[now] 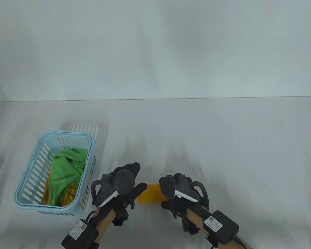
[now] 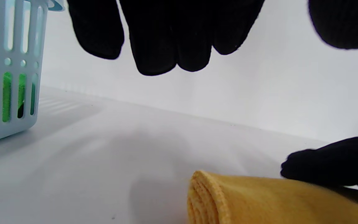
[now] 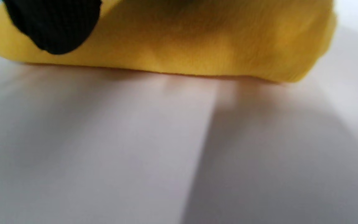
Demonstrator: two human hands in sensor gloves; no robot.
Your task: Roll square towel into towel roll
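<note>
A: Two hands low over the desk [image 1: 223, 145], near edge, centre. Status?

B: Yellow towel roll [image 1: 150, 193] lies on the desk between my hands. Already rolled: the left wrist view shows the spiral layers at its left end [image 2: 204, 199].

A: Left grip?

B: My left hand [image 1: 124, 189] is just left of the roll. Fingers [image 2: 157, 40] hang straight and loose above the desk, holding nothing. Grip wide. Thumb points toward the roll's left end in the table view; I can't tell if it touches.

A: Right?

B: My right hand [image 1: 180, 192] is on the roll's right end. Fingertips [image 2: 328, 165] rest on top of the cloth. One fingertip [image 3: 53, 25] shows against the yellow in the right wrist view, which is blurred. I can't tell whether the fingers curl round the roll or just lie on it.

A: Anything else on the desk?

B: Light blue slotted basket [image 1: 36, 181], left of my left hand and apart from it. Green cloth [image 1: 66, 173] bunched inside, with some yellow-orange cloth [image 1: 68, 193] under it.
</note>
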